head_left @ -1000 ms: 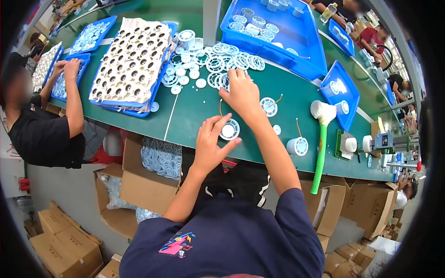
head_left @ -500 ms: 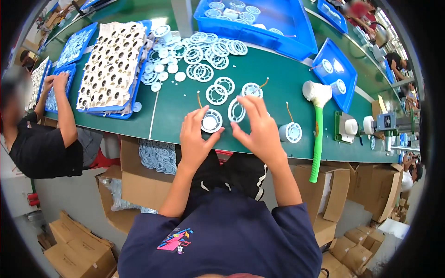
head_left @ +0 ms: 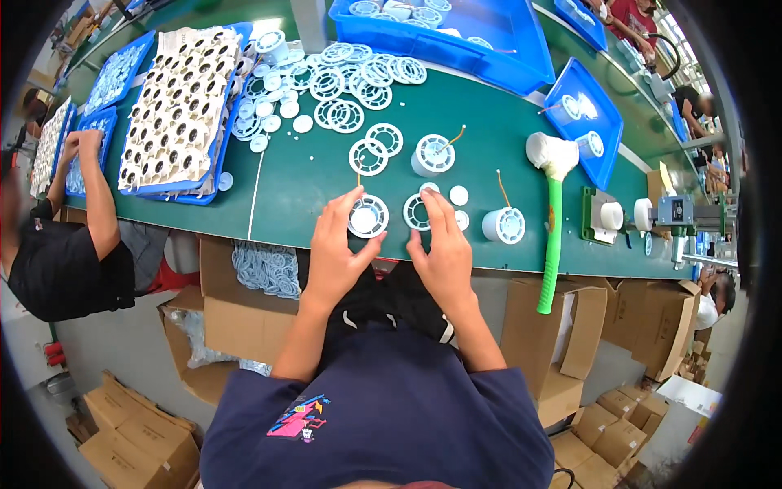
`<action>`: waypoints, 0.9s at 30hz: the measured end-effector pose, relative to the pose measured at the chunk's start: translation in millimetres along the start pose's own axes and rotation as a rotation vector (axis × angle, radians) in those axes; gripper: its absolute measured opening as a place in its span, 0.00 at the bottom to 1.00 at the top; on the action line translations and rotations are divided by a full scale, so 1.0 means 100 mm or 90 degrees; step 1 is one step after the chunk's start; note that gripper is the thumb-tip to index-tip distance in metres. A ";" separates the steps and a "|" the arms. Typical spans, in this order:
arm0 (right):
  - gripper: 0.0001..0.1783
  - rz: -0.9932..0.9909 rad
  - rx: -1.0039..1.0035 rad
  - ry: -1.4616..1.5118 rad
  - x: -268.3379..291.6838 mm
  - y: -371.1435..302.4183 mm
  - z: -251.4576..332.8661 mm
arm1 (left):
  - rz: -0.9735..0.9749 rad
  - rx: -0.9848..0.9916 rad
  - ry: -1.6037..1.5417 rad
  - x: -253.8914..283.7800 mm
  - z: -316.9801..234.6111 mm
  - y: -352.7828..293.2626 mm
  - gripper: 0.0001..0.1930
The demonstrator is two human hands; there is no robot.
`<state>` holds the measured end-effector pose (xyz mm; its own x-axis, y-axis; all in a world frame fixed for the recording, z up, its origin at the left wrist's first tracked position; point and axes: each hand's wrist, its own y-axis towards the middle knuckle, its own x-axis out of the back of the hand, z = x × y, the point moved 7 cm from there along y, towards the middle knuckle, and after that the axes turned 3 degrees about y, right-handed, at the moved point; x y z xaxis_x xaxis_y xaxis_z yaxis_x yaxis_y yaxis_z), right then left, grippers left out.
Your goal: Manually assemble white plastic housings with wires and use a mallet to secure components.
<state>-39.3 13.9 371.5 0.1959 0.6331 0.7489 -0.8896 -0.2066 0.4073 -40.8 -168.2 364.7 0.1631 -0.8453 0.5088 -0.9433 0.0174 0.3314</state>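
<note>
At the near edge of the green table, my left hand [head_left: 332, 251] curls round a light-blue round housing [head_left: 377, 208] with a white disc [head_left: 363, 220] in its middle. A thin wire sticks up behind it. To its right, my right hand [head_left: 445, 254] grips a flat light-blue slotted ring [head_left: 411, 213] between thumb and fingers, tilted up from the table. Small white discs [head_left: 459, 195] lie beside the right fingers. Another wired housing [head_left: 504, 226] sits right of that hand, and one more [head_left: 433, 155] stands farther back. Two loose rings [head_left: 368, 157] overlap behind my hands.
A mallet with a green handle [head_left: 552, 244] lies at right, near a small bench device [head_left: 676, 212]. Heaped rings [head_left: 376, 72] and a pulp tray [head_left: 175, 114] fill the back left. Blue bins [head_left: 456, 61] stand behind. A co-worker [head_left: 73, 236] sits at left.
My right hand has brought the ring down and nearer to me, beside the housing. Small white discs by that hand now show. The whole view has shifted slightly.
</note>
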 end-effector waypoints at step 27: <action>0.35 0.121 0.077 0.217 0.01 0.38 0.46 | 0.013 0.010 0.013 0.01 0.09 -0.06 0.47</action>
<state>-53.4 -27.9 411.5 -0.1331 0.7825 0.6083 -0.8381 -0.4165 0.3523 -37.1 -174.2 356.2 0.1499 -0.8334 0.5319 -0.9510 0.0256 0.3081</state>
